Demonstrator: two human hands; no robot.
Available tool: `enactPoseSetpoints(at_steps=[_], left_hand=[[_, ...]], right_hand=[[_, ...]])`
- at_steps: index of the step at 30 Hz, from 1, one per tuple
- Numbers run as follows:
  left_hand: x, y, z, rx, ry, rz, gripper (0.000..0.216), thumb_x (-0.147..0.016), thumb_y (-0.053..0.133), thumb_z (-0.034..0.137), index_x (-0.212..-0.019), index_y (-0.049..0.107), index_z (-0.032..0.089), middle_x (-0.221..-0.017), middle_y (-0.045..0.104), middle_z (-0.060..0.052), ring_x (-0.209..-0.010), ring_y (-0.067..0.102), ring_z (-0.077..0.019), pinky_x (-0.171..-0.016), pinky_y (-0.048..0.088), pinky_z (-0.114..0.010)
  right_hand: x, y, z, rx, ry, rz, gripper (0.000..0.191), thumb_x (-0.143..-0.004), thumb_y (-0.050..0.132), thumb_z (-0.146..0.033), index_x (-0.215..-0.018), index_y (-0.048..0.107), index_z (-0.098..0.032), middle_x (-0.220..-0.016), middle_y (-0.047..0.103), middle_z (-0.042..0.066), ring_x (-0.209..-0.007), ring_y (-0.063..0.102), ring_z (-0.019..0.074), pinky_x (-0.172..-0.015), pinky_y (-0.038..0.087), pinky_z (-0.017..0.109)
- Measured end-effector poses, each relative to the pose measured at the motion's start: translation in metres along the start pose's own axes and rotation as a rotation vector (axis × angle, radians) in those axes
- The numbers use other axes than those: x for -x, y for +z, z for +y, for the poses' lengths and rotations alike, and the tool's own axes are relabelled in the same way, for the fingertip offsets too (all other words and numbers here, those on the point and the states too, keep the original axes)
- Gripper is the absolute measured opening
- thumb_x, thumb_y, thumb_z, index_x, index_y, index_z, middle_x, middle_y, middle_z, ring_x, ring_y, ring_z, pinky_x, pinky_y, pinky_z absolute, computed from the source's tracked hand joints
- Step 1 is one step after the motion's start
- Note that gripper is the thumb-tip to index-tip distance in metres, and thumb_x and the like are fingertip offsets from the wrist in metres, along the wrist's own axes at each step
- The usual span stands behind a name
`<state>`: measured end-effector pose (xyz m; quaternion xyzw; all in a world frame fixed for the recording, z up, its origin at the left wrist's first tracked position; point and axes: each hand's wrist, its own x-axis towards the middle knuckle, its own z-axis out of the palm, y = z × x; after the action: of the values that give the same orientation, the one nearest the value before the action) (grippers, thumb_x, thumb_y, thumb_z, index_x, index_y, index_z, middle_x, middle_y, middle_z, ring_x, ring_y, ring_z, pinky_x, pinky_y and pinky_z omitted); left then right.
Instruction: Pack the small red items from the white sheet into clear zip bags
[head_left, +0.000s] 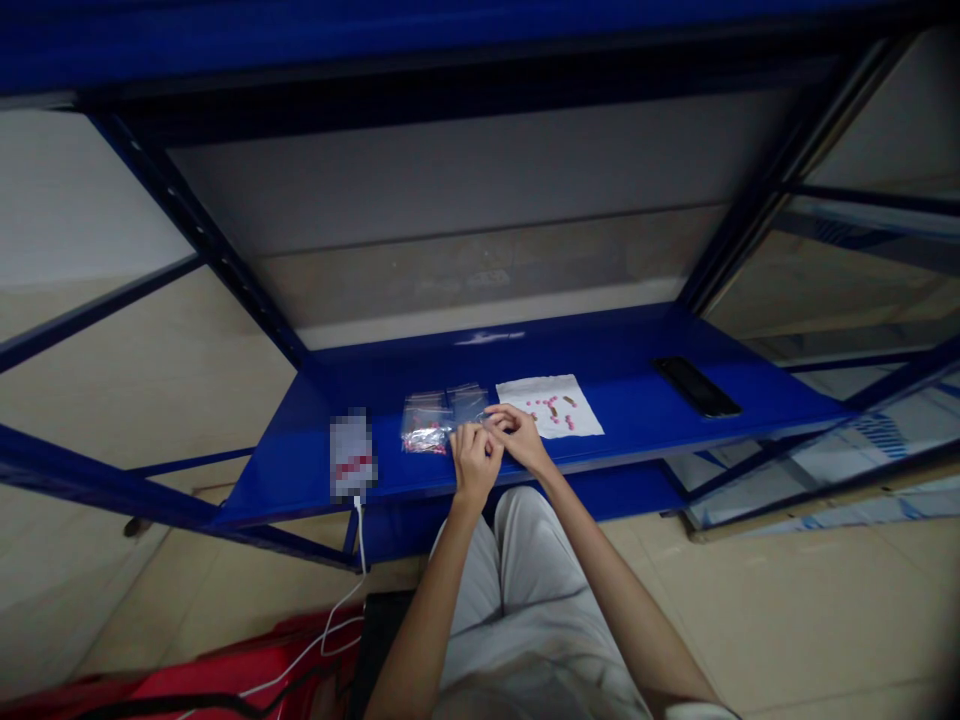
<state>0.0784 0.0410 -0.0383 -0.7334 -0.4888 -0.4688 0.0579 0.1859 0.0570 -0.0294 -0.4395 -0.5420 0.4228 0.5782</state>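
Note:
My left hand point(475, 462) and my right hand point(519, 434) meet over the front part of the blue shelf point(637, 345), both with curled fingers. They pinch at the near edge of a small clear zip bag point(469, 400); the fingers cover part of it. Left of it lie more clear zip bags point(426, 422) with small red or pink pieces inside. A white paper sheet point(510, 390) sits just right of my hands. Several pink pills point(569, 423) and a few brownish capsules point(553, 411) are scattered on that sheet.
A black phone point(697, 387) lies at the right of the shelf. At the left is a blurred-out device point(351, 455) with a white cable point(361, 535) hanging over the edge. Blue uprights point(202, 235) frame the shelf. Red material point(225, 670) lies on the floor at lower left.

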Motion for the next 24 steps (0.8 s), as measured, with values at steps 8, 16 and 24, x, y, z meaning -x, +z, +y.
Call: enactPoseSetpoints(at_steps=[8,16,24], left_hand=[[-0.015,-0.018,0.013,-0.074,0.079,-0.046,0.018,-0.075,0.049,0.013,-0.057,0.049,0.019,-0.067,0.054,-0.002,-0.069,0.046,-0.0167,-0.071,0.03,-0.032],[-0.042,-0.053,0.022,-0.018,0.048,-0.148,0.012,-0.075,0.049,0.012,-0.065,0.05,0.018,-0.078,0.055,-0.002,-0.076,0.05,-0.0158,-0.074,0.032,-0.032],[-0.055,-0.048,0.035,0.296,-0.122,-0.061,0.023,-0.088,0.032,0.016,-0.074,0.05,0.019,-0.083,0.058,-0.001,-0.081,0.054,-0.0131,-0.073,0.036,-0.026]], right_hand=[[0.0,-0.005,0.001,-0.002,-0.018,0.077,0.016,-0.065,0.054,-0.017,-0.08,0.061,-0.017,-0.076,0.064,0.002,-0.057,0.056,0.0111,-0.052,0.044,0.021],[0.004,-0.01,-0.003,-0.062,0.029,0.007,0.028,-0.068,0.062,-0.04,-0.084,0.061,-0.018,-0.074,0.062,0.002,-0.048,0.05,0.0093,-0.038,0.037,0.018],[0.005,-0.004,0.001,-0.117,0.104,0.067,0.062,-0.08,0.028,-0.064,-0.077,0.063,-0.014,-0.059,0.061,0.006,-0.045,0.053,0.0115,-0.034,0.037,0.018]])
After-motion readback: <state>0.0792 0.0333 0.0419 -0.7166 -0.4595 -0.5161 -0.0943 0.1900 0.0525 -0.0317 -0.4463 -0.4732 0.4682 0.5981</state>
